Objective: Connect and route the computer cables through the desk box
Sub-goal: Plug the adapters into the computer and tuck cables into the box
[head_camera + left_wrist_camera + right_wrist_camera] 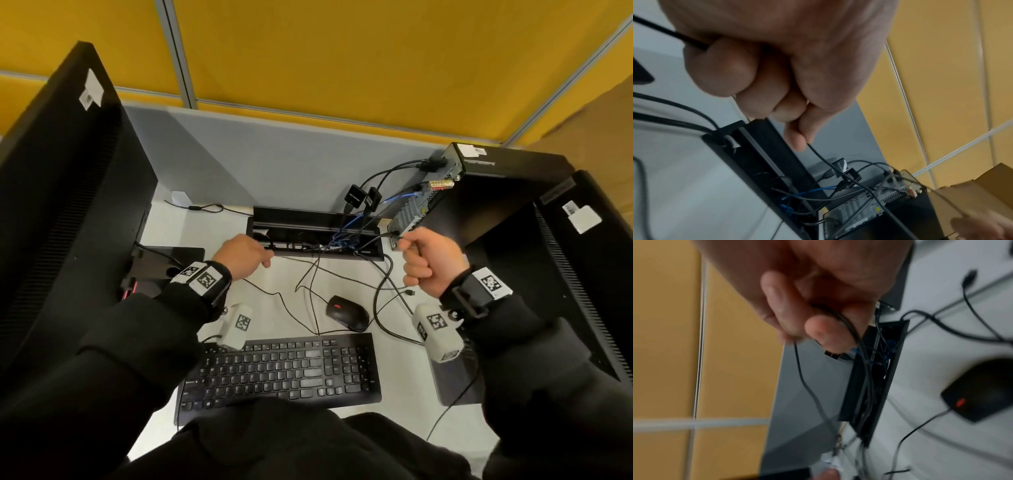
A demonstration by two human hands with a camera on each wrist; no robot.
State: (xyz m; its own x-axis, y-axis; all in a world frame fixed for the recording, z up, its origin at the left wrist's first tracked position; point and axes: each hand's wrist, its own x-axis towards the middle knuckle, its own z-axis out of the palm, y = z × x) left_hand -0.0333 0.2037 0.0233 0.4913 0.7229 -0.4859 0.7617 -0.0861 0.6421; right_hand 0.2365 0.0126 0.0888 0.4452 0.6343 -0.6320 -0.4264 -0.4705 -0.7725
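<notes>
The black desk box [260, 224] is sunk into the white desk with its lid up, and blue and black cables run into it. My left hand [263, 255] is at the box's left front edge. It grips a thin black cable [819, 155] in a closed fist [777, 100]. My right hand [407, 245] is just right of the box, beside the rear of the small PC [416, 205]. Its thumb and fingers [824, 331] pinch a black cable [846, 324] that runs down toward the box [893, 368].
A black mouse [347, 313] and keyboard [281, 370] lie in front of the box among loose cables. A free plug [409, 292] lies on the desk under my right hand. Large black monitors stand at the left [61, 192] and right [582, 267]. A grey partition runs behind.
</notes>
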